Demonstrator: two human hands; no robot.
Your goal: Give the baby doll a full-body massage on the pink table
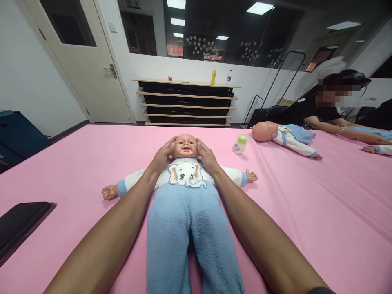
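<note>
A baby doll (pixel 186 204) in a white top with an elephant face and fluffy blue trousers lies on its back on the pink-covered table (pixel 76 163), arms spread wide. Its head (pixel 185 147) is cupped between my two hands. My left hand (pixel 163 156) rests along the left side of the head, fingers pointing up and close together. On the opposite side, my right hand (pixel 208 155) presses against the head in the same way. The undersides of my fingers are hidden against the doll.
A small bottle with a green cap (pixel 239 145) stands right of the doll. Farther right lies a second doll (pixel 284 136), near a person in black (pixel 321 106) leaning on the table. A dark flat object (pixel 23 224) lies at left. Behind is a stack of boards (pixel 186 96).
</note>
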